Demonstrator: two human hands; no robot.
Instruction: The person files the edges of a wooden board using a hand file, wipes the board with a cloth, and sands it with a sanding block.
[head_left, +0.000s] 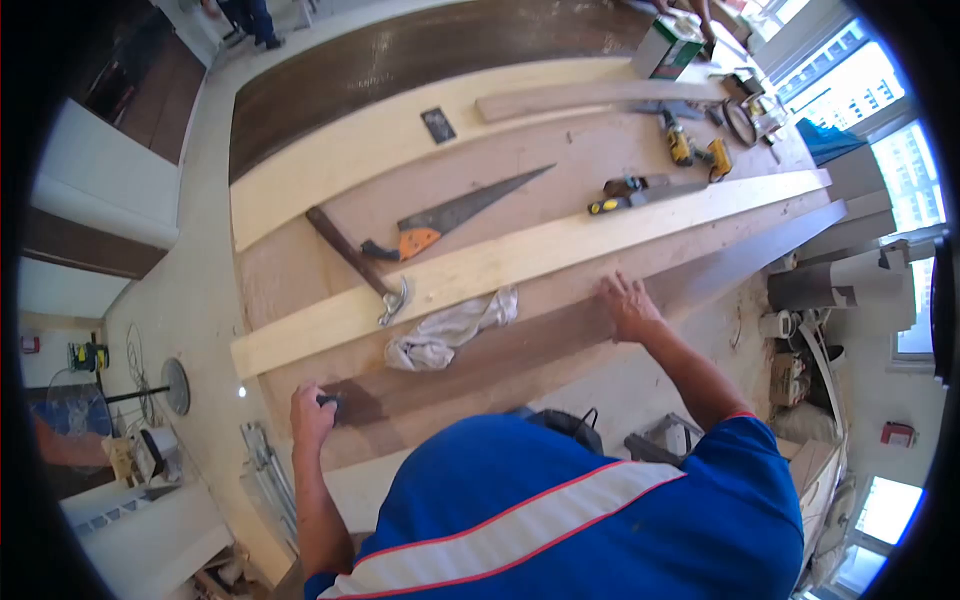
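Observation:
A long brown board point(540, 345) runs along the near side of the workbench, from my left hand toward the window side. At its left end, my left hand point(312, 412) is closed around a small dark object point(327, 400) whose kind I cannot make out. My right hand point(630, 308) rests on the board's far edge with fingers spread, holding nothing. Between my hands, just beyond the board, lies a crumpled whitish cloth point(450, 330). Behind it a pale wooden strip point(520, 252) crosses the bench, with a claw hammer point(358, 262) lying partly over it.
Farther back lie a handsaw point(470, 212), a hand plane point(632, 187), a yellow-black drill point(680, 145) and another wooden strip point(590, 96). A green-and-white can point(668, 47) stands near another person's arm point(703, 18). At left are a fan point(175, 387) and metal profiles point(265, 465).

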